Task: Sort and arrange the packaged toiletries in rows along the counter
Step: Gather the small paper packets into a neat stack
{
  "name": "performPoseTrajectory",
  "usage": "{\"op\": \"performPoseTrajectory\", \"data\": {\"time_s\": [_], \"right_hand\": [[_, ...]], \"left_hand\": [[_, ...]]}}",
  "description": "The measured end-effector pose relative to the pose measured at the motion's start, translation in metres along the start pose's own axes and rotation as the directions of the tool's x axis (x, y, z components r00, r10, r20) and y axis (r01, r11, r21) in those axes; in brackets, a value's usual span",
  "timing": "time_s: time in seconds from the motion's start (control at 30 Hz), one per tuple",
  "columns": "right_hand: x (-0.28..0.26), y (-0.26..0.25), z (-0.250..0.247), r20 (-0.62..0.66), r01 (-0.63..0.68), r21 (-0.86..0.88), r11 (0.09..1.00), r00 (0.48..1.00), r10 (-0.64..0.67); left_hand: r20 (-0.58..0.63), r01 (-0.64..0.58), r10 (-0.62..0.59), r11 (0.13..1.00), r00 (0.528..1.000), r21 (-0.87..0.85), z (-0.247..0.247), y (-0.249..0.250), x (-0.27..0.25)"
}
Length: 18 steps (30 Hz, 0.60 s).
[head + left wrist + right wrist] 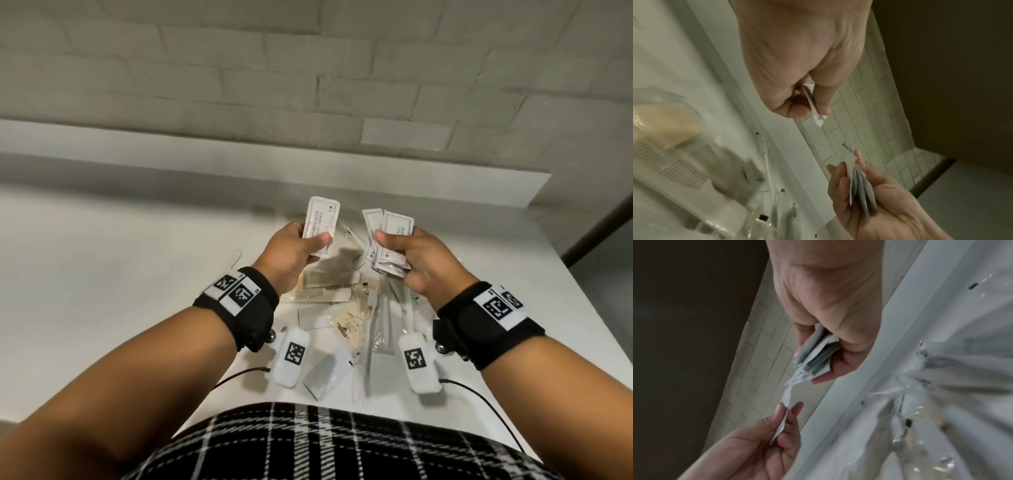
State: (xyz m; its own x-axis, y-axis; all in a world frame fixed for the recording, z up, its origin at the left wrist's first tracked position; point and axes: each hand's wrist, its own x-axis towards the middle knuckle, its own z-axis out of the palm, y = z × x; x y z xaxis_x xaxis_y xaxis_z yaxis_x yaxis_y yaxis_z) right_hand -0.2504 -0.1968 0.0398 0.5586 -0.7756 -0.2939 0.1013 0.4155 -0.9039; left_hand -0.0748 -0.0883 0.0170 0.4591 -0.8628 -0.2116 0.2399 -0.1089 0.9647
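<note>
Left hand: raised over the white counter, thumb and fingers pinching one shampoo sachet. Below and between the hands: wrapped combs, toothbrushes and further packets, loose on the counter, near edge. Right hand: raised just right of the left, gripping a bundle of sachets.

Pretty much all white/grey here: white counter, pale grey brick wall. Sachets are white w/ thin dark border + dark print. Combs cream-ish. Wrist straps black w/ b&w square code tags. Shirt is black w/ white plaid lines.
</note>
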Motion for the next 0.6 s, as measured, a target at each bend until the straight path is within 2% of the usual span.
{"op": "performPoseTrajectory", "data": {"time_s": [0.2, 0.27, 0.33, 0.4, 0.43, 0.47, 0.5, 0.57, 0.6], "right_hand": [[-0.002, -0.004, -0.003, -0.003, 0.013, -0.079, 0.997, 1.000, -0.013], [-0.005, -0.011, 0.001, 0.054, 0.070, -0.115, 0.991, 0.996, -0.064], [-0.009, -0.023, 0.006, 0.151, 0.158, -0.241, 0.958, 0.981, -0.123], [-0.013, -0.036, 0.012, 0.256, 0.264, -0.485, 0.834, 0.954, -0.153], [-0.013, -0.039, 0.016, 0.298, 0.294, -0.573, 0.765, 0.944, -0.140], [-0.013, -0.041, 0.020, 0.339, 0.306, -0.615, 0.727, 0.935, -0.106], [-0.011, -0.041, 0.022, 0.383, 0.297, -0.615, 0.730, 0.922, -0.052], [-0.007, -0.032, 0.024, 0.481, 0.243, -0.512, 0.824, 0.876, 0.040], [-0.006, -0.027, 0.025, 0.507, 0.205, -0.422, 0.883, 0.861, 0.043]], "left_hand": [[-0.013, -0.018, 0.018, 1.000, 1.000, -0.009, 0.004, -0.006, 0.000], [0.021, -0.032, 0.029, 0.979, 0.999, 0.199, 0.002, -0.002, -0.001], [0.116, -0.104, 0.053, 0.869, 0.992, 0.485, -0.001, 0.004, 0.000], [0.243, -0.177, 0.024, 0.754, 0.970, 0.633, -0.003, 0.012, 0.002], [0.305, -0.209, 0.011, 0.751, 0.952, 0.627, -0.003, 0.017, 0.001], [0.351, -0.219, 0.005, 0.790, 0.936, 0.573, -0.001, 0.022, -0.001], [0.362, -0.207, 0.024, 0.854, 0.932, 0.478, 0.000, 0.027, -0.001], [0.289, -0.182, 0.114, 0.958, 0.950, 0.220, 0.002, 0.038, -0.005], [0.240, -0.162, 0.141, 0.984, 0.961, 0.074, 0.004, 0.040, -0.007]]}}
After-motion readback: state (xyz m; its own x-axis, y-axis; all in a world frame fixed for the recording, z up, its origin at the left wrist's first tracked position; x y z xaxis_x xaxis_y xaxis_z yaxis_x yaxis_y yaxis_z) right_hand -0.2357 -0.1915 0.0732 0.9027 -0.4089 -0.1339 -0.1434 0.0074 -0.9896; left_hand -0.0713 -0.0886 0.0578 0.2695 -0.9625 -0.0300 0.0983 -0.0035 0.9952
